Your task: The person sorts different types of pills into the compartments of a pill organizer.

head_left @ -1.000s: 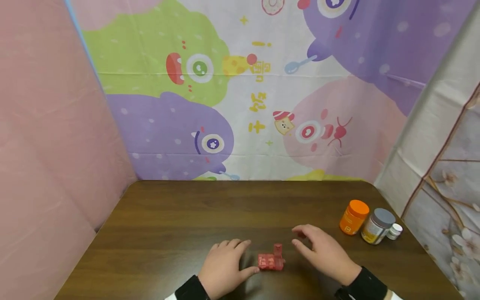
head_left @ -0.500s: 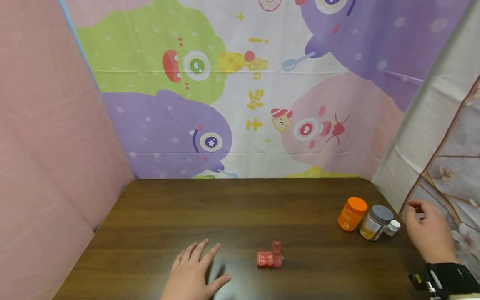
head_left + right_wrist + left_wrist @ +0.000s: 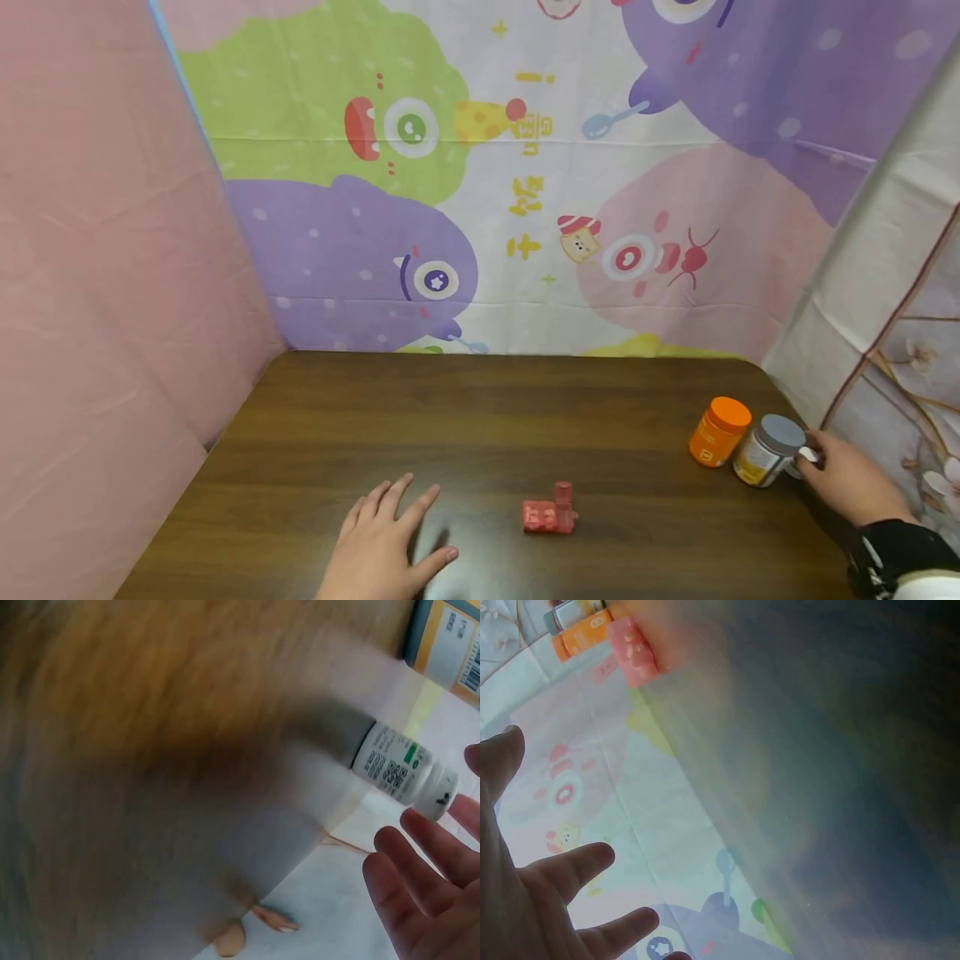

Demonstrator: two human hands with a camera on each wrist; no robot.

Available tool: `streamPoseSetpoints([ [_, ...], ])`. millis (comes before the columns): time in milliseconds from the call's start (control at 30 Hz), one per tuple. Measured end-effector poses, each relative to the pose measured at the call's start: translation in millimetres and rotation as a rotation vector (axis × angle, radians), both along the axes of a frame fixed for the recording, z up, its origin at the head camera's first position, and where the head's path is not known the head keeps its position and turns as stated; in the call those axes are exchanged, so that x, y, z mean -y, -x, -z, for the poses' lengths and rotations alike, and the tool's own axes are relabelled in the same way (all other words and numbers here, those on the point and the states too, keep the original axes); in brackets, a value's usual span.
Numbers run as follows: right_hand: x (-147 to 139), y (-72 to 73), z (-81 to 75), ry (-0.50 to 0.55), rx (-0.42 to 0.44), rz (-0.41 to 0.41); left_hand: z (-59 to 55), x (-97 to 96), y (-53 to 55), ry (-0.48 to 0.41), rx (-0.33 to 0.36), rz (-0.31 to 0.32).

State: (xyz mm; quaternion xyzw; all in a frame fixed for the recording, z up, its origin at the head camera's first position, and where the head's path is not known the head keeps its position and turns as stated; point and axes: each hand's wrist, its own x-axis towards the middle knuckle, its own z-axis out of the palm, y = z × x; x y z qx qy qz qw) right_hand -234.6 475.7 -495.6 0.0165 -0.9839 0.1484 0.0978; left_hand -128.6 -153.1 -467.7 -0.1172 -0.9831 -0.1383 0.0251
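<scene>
My right hand has reached the small white bottle at the table's right edge. Its fingertips are at the bottle's cap; in the right wrist view the fingers look fairly straight and the thumb tip seems slightly apart from the cap. The bottle stands upright. My left hand is spread, palm down, over the table at the lower left and holds nothing. To its right lies a small red pill box with one compartment lid raised; the left wrist view shows it too, far from the fingers.
A grey-lidded jar stands beside the white bottle, with an orange bottle left of it. The brown wooden table meets a cartoon-printed cloth at the back. Curtains hang at both sides.
My right hand moved from beside the pill box out past the bottles, then in to the white bottle's cap. My left hand drew back leftward from the pill box and spread its fingers.
</scene>
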Motion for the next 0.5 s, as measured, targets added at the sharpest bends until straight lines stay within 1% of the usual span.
streamPoseSetpoints([
  [200,1,-5.0,2.3,-0.033,-0.011,-0.019,2.3,1.3,-1.2,0.009,-0.011,0.011],
  [300,4,-9.6,2.9,-0.042,0.015,-0.005,4.2,2.6,-2.6,0.015,-0.013,0.018],
  [333,6,-11.6,2.5,-0.044,0.036,0.01,4.7,2.7,-3.1,0.012,-0.012,0.022],
  [400,12,-17.4,0.1,-0.056,0.084,0.039,5.9,2.3,-4.0,0.007,-0.016,0.028],
  [500,26,-28.5,-5.3,-0.074,0.116,0.051,5.9,0.2,-5.6,0.002,-0.033,0.042],
])
